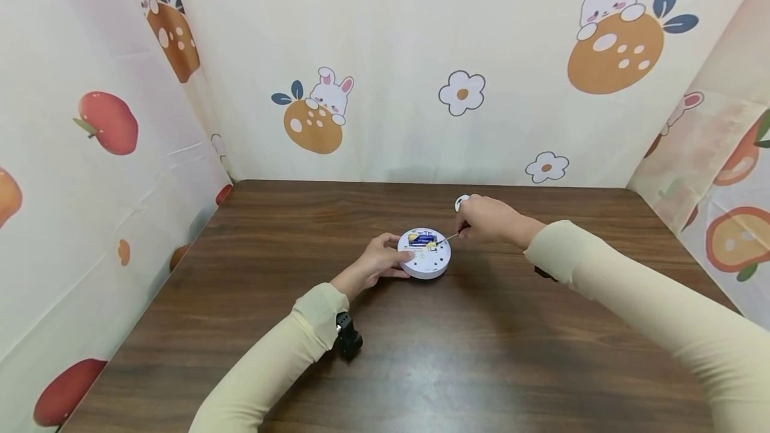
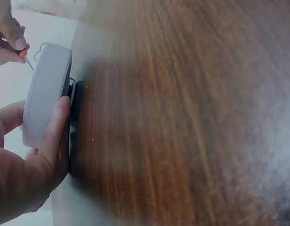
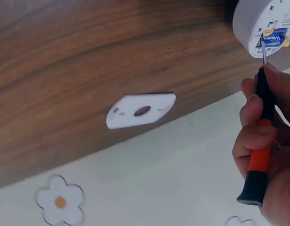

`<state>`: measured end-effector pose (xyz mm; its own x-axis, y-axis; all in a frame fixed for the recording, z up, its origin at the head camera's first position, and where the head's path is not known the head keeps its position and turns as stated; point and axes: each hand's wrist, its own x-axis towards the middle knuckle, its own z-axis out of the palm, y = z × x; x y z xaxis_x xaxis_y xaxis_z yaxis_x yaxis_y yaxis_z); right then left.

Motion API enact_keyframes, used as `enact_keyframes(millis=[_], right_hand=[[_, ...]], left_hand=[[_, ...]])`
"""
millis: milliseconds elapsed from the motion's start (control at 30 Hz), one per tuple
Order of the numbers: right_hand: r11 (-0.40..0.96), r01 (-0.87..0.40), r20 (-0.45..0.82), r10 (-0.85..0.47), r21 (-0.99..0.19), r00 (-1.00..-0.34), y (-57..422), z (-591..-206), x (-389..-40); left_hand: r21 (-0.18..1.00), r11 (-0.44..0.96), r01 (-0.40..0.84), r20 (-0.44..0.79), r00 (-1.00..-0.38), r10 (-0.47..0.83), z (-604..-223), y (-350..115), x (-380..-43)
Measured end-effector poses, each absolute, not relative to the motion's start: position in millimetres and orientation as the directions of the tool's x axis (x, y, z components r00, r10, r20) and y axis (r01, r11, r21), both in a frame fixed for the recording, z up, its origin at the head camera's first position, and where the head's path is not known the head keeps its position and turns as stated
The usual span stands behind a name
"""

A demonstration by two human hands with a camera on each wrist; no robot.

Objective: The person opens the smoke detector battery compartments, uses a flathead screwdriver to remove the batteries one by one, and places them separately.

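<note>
A round white smoke detector (image 1: 428, 264) is tilted up off the wooden table, its back face up, with a blue and yellow battery (image 1: 422, 239) in its open recess. My left hand (image 1: 379, 258) grips its left side, thumb on the back face and fingers underneath. In my right hand (image 1: 488, 219) is a screwdriver (image 3: 259, 160) with an orange and black handle. Its thin metal shaft reaches the battery's end in the right wrist view. Whether the tip touches the battery or the recess edge cannot be told.
Behind the right hand, near the table's back edge, lies a flat white mounting plate (image 3: 159, 106) with a hole in its middle. The dark wooden table (image 1: 289, 219) meets printed curtains (image 1: 397, 52) at its back and sides.
</note>
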<state>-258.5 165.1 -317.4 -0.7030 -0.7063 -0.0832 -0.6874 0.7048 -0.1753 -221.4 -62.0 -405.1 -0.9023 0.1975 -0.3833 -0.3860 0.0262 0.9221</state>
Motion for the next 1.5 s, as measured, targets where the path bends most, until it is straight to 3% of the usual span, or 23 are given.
enact_keyframes(millis=[300, 667, 900, 1167, 1333, 1500], right_hand=[[0.571, -0.69, 0.136, -0.719, -0.445, -0.682, 193, -355, -264], [0.508, -0.636, 0.284, -0.606, -0.581, -0.743, 205, -394, -257], [0.466, -0.533, 0.252, -0.538, -0.706, -0.804, 207, -409, -256], [0.378, -0.444, 0.188, -0.551, -0.813, -0.813, 211, -415, -262], [0.381, -0.44, 0.174, -0.562, -0.813, -0.808, 212, -411, -263], [0.46, -0.492, 0.175, -0.574, -0.74, -0.8, 213, -399, -262]], left_hand=[[0.924, 0.023, -0.381, -0.378, -0.906, 0.191, -405, -63, -222], [0.922, 0.011, -0.388, -0.383, -0.904, 0.193, -409, -65, -221], [0.925, 0.019, -0.379, -0.375, -0.907, 0.192, -409, -66, -220], [0.925, -0.007, -0.381, -0.373, -0.909, 0.188, -412, -67, -220], [0.927, -0.002, -0.375, -0.368, -0.911, 0.185, -411, -66, -220], [0.926, 0.013, -0.376, -0.372, -0.91, 0.181, -411, -66, -221]])
